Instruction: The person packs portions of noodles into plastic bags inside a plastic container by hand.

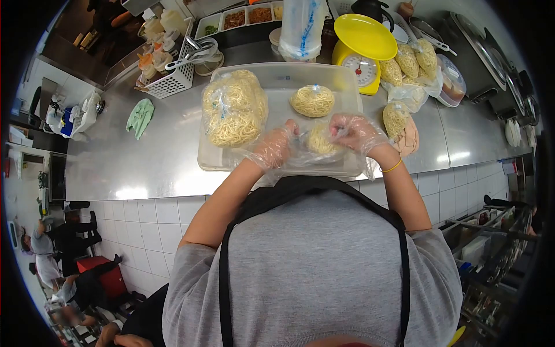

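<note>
Both my hands wear clear plastic gloves over a shallow plastic tray (277,101). Between them is a small clear bag of noodles (321,140), its plastic stretched toward either side. My left hand (274,147) pinches the left part of that bag with its fingers closed. At its right side, my right hand (357,133) is closed on the gathered plastic. Just behind, a tied bag of noodles (313,101) lies in the tray. A large bag of noodles (234,110) fills the tray's left end.
A yellow scale (363,69) stands behind the tray. To its right lie several noodle bags (407,62), with another noodle bag (396,120) nearer me. A white basket (170,81) of bottles and a green cloth (140,118) are on the left. A roll of plastic bags (302,29) stands behind.
</note>
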Demonstrator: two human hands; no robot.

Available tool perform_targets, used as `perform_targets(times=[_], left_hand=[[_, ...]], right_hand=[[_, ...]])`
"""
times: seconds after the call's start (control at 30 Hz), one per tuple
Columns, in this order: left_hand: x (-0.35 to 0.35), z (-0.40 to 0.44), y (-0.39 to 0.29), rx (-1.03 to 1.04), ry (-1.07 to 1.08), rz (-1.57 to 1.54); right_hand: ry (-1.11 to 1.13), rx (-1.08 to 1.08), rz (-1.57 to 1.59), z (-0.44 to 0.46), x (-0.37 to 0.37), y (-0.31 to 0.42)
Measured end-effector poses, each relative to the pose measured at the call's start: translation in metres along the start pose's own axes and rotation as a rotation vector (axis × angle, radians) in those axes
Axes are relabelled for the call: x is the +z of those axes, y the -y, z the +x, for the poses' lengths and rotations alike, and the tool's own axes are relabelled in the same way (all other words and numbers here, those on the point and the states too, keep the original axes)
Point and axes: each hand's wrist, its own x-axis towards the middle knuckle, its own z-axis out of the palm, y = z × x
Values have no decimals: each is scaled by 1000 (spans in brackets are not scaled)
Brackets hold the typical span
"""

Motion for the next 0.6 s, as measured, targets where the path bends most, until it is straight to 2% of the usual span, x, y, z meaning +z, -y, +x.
perform_targets(times=[0.03, 0.07, 0.13, 0.2, 0.27, 0.3, 0.33, 0.37, 0.43, 0.47, 0.53, 0.57, 0.6], left_hand=[[0, 0, 3, -22, -17, 149], [1, -1, 7, -20, -14, 150], [5, -3, 10, 149, -190, 194], [-1, -2, 4, 261, -238, 146], [-1, -2, 6, 359, -280, 101], [1, 0, 9, 295, -256, -49], [4, 1, 11, 225, -230, -197], [6, 0, 12, 236, -220, -197], [1, -5, 0, 112, -49, -251], [-1, -5, -3, 117, -46, -250], [-6, -5, -6, 132, -90, -29], [-4, -3, -3, 130, -90, -26], [1, -1, 2, 114, -36, 91]], right_hand=[[-2, 2, 0, 1, 0, -1], [-67, -15, -112, 2, 3, -2], [-142, -19, -231, 5, 14, -8], [-57, 16, -519, 7, 29, -13], [85, 26, -508, 2, 30, 12], [75, 44, -506, -1, 32, 13], [57, -44, -379, -4, 34, 12], [37, -135, -253, -6, 36, 10], [1, -114, -286, -6, 27, 5], [-40, -115, -139, -7, 15, 3], [-120, -94, 99, -12, -11, 16], [-120, -96, 102, -14, -22, 29], [-181, -33, 355, -15, -30, 43]])
